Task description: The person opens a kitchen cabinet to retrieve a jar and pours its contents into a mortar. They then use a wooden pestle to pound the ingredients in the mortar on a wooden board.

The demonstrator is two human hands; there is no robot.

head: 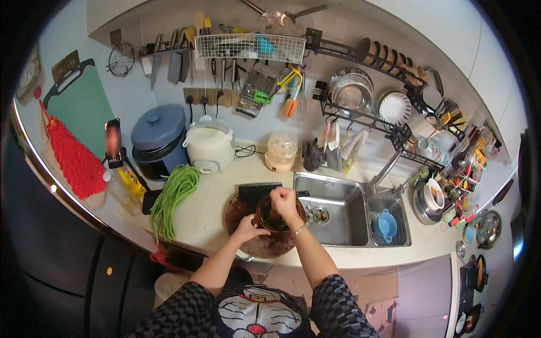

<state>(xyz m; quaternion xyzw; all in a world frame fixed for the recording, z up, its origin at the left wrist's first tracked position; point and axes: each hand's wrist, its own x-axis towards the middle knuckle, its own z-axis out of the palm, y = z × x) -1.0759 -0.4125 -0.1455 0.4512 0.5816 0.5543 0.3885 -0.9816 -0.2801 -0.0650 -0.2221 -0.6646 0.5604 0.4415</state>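
Observation:
On a round brown chopping board (270,248) stands a brown mortar (279,230) with dark green bits inside. My left hand (248,228) grips the mortar's near left rim, thumb laid along the edge. A brown wooden pestle (274,216) goes down into the bowl, and my right hand (285,203) is closed in a fist around its top. Behind the mortar lies a cleaver with a dark blade (253,192); its black handle (302,194) points toward the sink. The mortar's floor is partly hidden by my right hand and the pestle.
Right of the board is a steel sink (338,228) with scraps at its drain and a blue bowl (386,225). Long green beans (175,198) lie at left. A rice cooker (210,145) and egg steamer (281,151) stand behind. A phone (113,141) is on a stand.

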